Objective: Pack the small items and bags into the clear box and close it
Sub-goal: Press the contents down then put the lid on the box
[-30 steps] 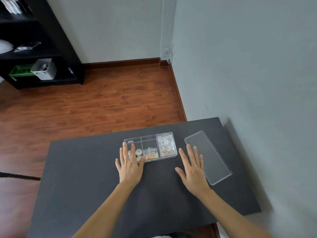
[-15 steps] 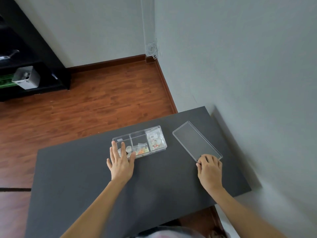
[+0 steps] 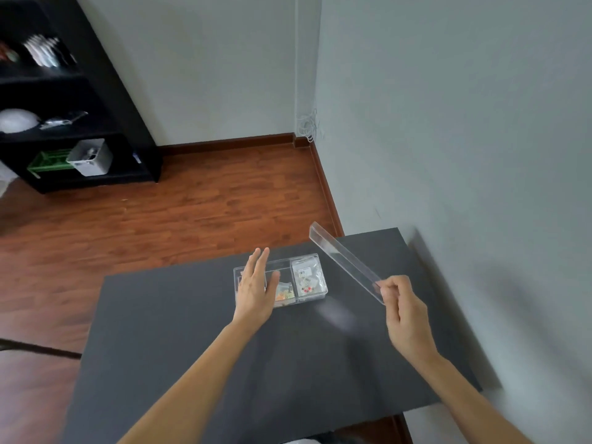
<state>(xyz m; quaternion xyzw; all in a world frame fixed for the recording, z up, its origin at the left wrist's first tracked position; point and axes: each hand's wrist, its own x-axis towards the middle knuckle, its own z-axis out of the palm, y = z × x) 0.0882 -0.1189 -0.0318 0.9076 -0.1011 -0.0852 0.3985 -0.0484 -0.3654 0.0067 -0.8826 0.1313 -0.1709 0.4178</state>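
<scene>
The clear box (image 3: 315, 294) sits open on the black table (image 3: 192, 331), divided into compartments. Small bags (image 3: 306, 277) fill its right compartment and colourful small items (image 3: 285, 293) lie in the middle one. My left hand (image 3: 256, 290) hovers over the box's left part with fingers apart, hiding that compartment. My right hand (image 3: 402, 310) pinches the near end of the clear lid (image 3: 344, 259), which is lifted off the table and tilted on edge to the right of the box.
A grey wall (image 3: 464, 187) runs along the table's right side. A black shelf unit (image 3: 64, 107) with a grey bin (image 3: 91, 157) and a green crate (image 3: 48, 161) stands at the far left on the wooden floor.
My right hand took hold of the lid's near end and raised it off the table, tilting it on edge. My left hand lifted from the table to above the box.
</scene>
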